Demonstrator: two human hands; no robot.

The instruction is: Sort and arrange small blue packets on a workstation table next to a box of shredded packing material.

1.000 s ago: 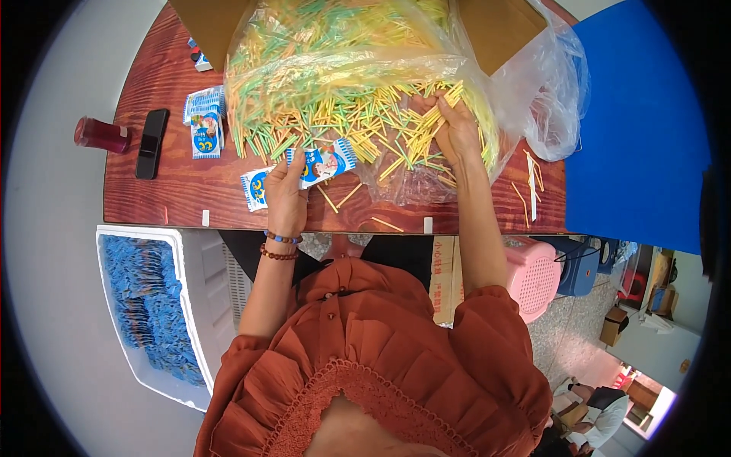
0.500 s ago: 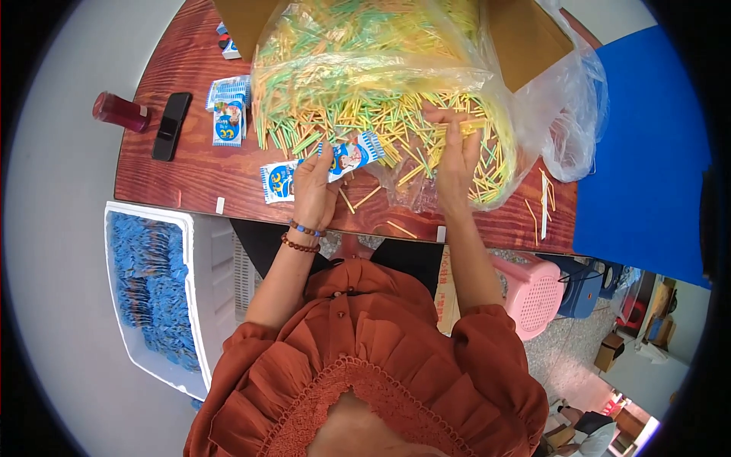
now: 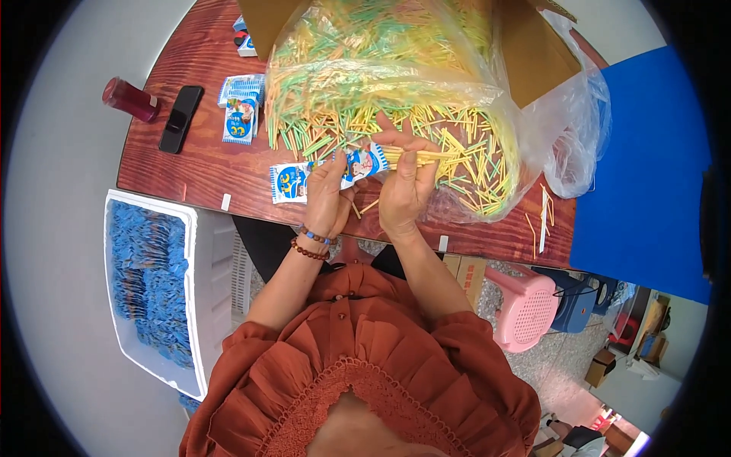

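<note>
The left hand (image 3: 329, 192) grips a small blue-and-white packet (image 3: 358, 164); the right hand (image 3: 403, 186) pinches yellow sticks (image 3: 415, 156) beside it. Keep them bunched and level.

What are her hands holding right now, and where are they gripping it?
The left hand pinches a small blue-and-white packet at its lower edge; the right hand grips a bundle of yellow sticks near one end.

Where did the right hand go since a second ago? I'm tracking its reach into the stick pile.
Yes: the right hand drew back from the heap of yellow and green sticks toward the left hand, holding sticks.
</note>
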